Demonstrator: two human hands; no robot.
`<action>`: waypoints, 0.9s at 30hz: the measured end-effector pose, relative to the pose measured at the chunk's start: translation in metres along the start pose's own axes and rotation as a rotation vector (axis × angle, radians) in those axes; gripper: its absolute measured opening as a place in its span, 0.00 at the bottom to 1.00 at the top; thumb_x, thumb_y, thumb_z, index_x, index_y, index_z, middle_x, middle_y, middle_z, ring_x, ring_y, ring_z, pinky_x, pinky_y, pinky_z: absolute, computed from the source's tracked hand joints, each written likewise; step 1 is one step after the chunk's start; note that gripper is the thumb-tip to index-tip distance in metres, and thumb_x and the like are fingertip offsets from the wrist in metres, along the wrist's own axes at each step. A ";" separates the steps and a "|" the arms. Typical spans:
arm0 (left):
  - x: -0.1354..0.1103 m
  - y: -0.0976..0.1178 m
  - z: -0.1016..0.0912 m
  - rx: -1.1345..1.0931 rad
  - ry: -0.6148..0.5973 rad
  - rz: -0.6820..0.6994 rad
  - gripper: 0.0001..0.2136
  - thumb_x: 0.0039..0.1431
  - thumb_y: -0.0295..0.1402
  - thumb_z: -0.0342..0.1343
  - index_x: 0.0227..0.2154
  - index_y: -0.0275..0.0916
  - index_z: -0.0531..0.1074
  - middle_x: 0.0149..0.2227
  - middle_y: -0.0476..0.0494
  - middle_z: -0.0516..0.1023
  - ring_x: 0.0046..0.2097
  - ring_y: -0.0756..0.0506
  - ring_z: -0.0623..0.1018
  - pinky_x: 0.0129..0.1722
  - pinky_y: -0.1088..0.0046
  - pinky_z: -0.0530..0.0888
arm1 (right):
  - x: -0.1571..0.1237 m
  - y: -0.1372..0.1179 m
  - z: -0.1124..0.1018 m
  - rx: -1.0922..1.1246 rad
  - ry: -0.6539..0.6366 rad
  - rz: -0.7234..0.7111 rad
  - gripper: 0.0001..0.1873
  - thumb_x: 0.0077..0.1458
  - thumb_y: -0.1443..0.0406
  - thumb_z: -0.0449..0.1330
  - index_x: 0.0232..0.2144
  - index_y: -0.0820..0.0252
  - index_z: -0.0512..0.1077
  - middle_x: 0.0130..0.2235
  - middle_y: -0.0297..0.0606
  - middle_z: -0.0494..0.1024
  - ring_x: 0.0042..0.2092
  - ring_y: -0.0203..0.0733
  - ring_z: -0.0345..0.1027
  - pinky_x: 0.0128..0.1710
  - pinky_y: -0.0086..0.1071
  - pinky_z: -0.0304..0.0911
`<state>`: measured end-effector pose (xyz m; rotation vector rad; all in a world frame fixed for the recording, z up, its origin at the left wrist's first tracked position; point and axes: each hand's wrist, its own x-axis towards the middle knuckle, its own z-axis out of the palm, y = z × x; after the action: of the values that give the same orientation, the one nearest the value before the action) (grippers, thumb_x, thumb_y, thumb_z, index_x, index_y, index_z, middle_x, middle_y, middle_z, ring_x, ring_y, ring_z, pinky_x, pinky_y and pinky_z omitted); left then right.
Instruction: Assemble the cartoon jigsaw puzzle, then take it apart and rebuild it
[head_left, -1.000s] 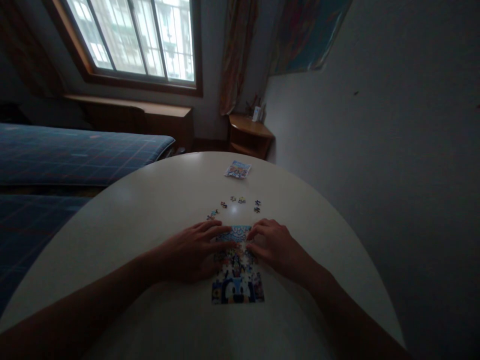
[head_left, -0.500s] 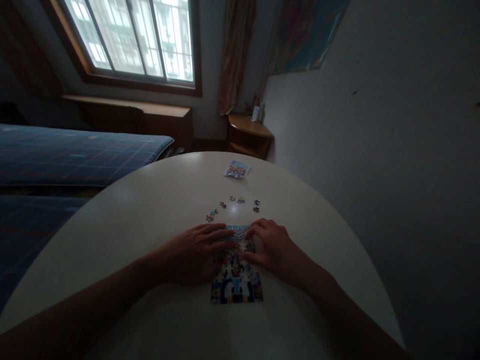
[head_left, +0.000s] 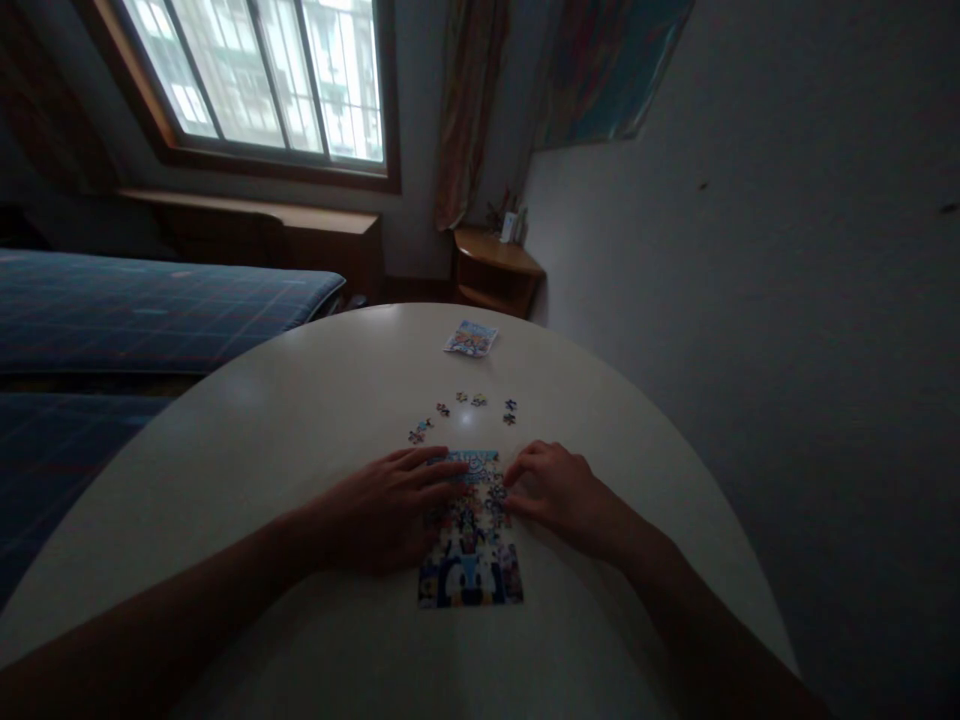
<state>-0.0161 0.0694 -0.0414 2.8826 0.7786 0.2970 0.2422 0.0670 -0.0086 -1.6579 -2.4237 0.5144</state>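
A partly assembled jigsaw puzzle [head_left: 470, 580] lies on the round white table, with a blue cartoon dog's face at its near end. My left hand [head_left: 401, 500] rests flat along its left side, fingers stretched over the upper left part and hiding some of it. At the right edge, my right hand [head_left: 559, 490] has its thumb and forefinger curved and a little apart, their tips at the puzzle's border. I see no piece held between them. Beyond the hands, several loose puzzle pieces [head_left: 478, 400] lie in an arc.
A small printed packet [head_left: 472, 339] lies near the far edge of the white table [head_left: 322, 400]. To the left stands a bed with a blue plaid mattress [head_left: 150, 310]. A wooden corner shelf [head_left: 499, 255] stands behind, beside the wall on the right.
My right hand has shifted right, from over the puzzle to its right edge, uncovering part of the upper right. My left hand stays in place. The view has moved slightly.
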 end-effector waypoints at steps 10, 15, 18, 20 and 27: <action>-0.001 -0.002 0.003 -0.021 0.030 0.007 0.24 0.63 0.36 0.53 0.62 0.46 0.62 0.65 0.46 0.63 0.66 0.36 0.62 0.64 0.52 0.62 | 0.001 -0.001 0.001 0.005 0.004 0.001 0.07 0.50 0.65 0.69 0.33 0.55 0.77 0.41 0.39 0.79 0.45 0.48 0.71 0.47 0.43 0.60; 0.001 0.000 0.001 0.010 0.000 0.006 0.24 0.64 0.36 0.52 0.62 0.45 0.62 0.66 0.45 0.63 0.66 0.36 0.62 0.64 0.52 0.62 | 0.002 -0.001 0.003 -0.034 0.014 0.007 0.05 0.52 0.66 0.68 0.33 0.55 0.77 0.41 0.38 0.79 0.46 0.49 0.71 0.48 0.44 0.59; 0.000 0.000 -0.001 0.009 -0.006 0.015 0.24 0.64 0.36 0.51 0.62 0.44 0.61 0.66 0.44 0.62 0.66 0.36 0.61 0.64 0.52 0.62 | 0.002 -0.002 0.003 -0.040 0.006 0.003 0.05 0.53 0.67 0.67 0.34 0.55 0.77 0.42 0.38 0.79 0.46 0.48 0.71 0.48 0.44 0.58; 0.000 0.000 -0.001 -0.003 0.003 0.015 0.24 0.63 0.36 0.52 0.62 0.45 0.61 0.66 0.45 0.62 0.66 0.36 0.61 0.64 0.52 0.62 | 0.001 -0.004 0.002 -0.035 0.018 -0.003 0.06 0.53 0.67 0.66 0.35 0.56 0.76 0.42 0.39 0.78 0.46 0.48 0.71 0.49 0.44 0.58; 0.000 0.000 0.001 -0.008 0.019 0.003 0.22 0.64 0.36 0.51 0.61 0.45 0.63 0.65 0.44 0.63 0.66 0.36 0.62 0.64 0.52 0.63 | -0.005 -0.003 -0.004 0.029 0.006 -0.061 0.21 0.49 0.61 0.70 0.46 0.55 0.73 0.49 0.40 0.76 0.53 0.51 0.68 0.53 0.46 0.56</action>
<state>-0.0155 0.0690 -0.0421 2.8774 0.7751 0.3281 0.2430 0.0618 -0.0036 -1.5671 -2.4419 0.5327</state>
